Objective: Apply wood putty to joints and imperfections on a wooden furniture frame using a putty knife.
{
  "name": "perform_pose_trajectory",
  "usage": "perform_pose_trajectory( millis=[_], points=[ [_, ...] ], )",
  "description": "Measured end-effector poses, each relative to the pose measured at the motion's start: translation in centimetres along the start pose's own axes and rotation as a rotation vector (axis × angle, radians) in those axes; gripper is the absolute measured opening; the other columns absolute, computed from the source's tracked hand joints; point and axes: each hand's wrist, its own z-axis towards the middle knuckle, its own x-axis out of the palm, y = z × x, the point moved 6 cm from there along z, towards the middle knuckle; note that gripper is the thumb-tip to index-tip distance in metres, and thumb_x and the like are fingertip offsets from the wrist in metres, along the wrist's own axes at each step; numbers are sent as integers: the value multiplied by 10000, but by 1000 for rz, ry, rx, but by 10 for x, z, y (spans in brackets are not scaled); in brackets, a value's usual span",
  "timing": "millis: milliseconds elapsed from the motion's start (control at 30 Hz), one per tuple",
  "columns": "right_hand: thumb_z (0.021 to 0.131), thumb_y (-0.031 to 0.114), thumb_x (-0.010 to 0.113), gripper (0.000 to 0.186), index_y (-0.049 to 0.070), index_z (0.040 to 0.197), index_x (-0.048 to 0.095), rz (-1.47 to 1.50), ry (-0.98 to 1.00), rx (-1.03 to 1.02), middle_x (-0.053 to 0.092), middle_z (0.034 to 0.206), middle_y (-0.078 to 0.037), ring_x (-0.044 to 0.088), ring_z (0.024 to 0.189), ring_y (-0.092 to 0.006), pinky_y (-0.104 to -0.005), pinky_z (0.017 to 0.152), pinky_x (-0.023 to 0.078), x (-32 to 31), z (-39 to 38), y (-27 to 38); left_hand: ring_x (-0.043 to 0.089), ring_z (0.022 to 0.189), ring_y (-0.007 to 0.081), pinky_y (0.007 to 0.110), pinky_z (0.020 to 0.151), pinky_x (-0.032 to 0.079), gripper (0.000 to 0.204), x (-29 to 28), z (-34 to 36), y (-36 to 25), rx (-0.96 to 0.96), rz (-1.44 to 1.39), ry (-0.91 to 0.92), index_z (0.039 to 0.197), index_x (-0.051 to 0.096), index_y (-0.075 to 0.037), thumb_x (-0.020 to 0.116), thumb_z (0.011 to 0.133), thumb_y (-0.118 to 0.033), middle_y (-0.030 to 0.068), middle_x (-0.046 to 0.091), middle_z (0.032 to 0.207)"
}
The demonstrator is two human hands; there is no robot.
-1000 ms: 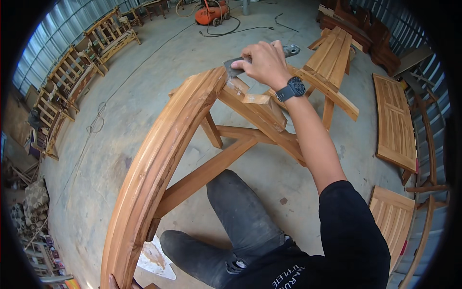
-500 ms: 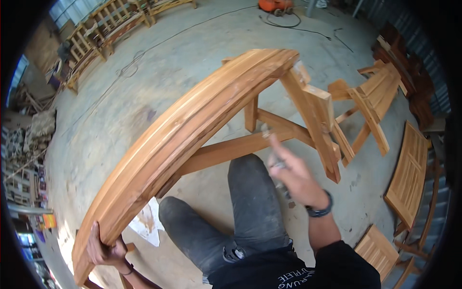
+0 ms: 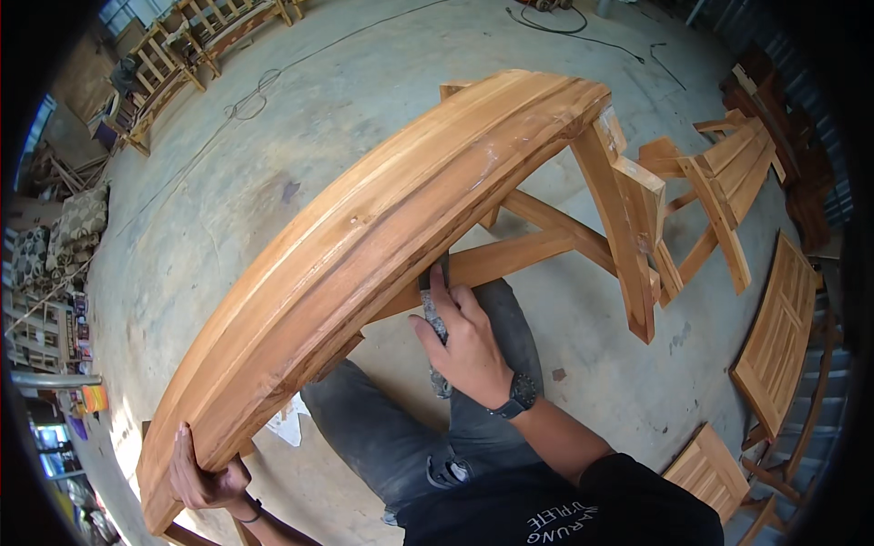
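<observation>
A long curved wooden bench seat of joined planks slants across the middle on its wooden legs. My left hand grips its near-left end, thumb on top and fingers around the edge. My right hand is closed around a scraper with a mottled grey handle. My index finger stretches along its dark blade, whose tip is at the seat's near edge; the exact contact is hard to see. Pale smears mark the planks near the far-right end. A crossbar runs beneath the seat, beside my knees.
Another wooden piece with crossed legs stands at right. Slatted wooden panels lie along the right wall. Slatted benches stand at the back left. A cable crosses the concrete floor, and white paper lies under the seat.
My right hand has moved left with the scraper, from beside the legs to the seat's near edge. The view has shifted slightly. My left hand keeps its grip.
</observation>
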Motion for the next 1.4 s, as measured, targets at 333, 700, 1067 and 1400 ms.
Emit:
perform_pose_trajectory(
  millis=[333, 700, 1067, 1400],
  points=[
    [870, 43, 693, 598, -93, 1419, 498, 38, 20, 106, 531, 895, -206, 606, 760, -354, -423, 670, 522, 9, -14, 6, 744, 944, 312, 393, 859, 561, 405, 5, 2, -1, 4, 10, -18, 1133, 749, -1, 756, 759, -157, 115, 776, 1063],
    [850, 36, 693, 522, -95, 1343, 583, 98, -90, 97, 556, 831, -191, 607, 715, -347, -414, 656, 520, 9, -19, 5, 736, 890, 326, 393, 822, 561, 415, -2, 3, -1, 27, 8, -31, 1126, 752, -23, 790, 734, -153, 110, 775, 1041],
    [916, 14, 610, 478, -64, 1383, 548, 223, -22, 182, 615, 862, -175, 675, 772, -287, -367, 703, 535, -36, -53, 4, 724, 847, 328, 397, 792, 554, 452, 2, -6, 11, 7, 10, -46, 1122, 754, -36, 825, 704, -194, 113, 773, 1021],
    [972, 47, 500, 374, -35, 1329, 577, 0, 134, 299, 710, 870, -210, 709, 682, -302, -377, 705, 541, -99, 24, 1, 744, 930, 323, 384, 840, 560, 425, -7, 3, 0, 19, 2, -43, 1118, 752, -16, 780, 724, -174, 120, 777, 1041]
  ],
)
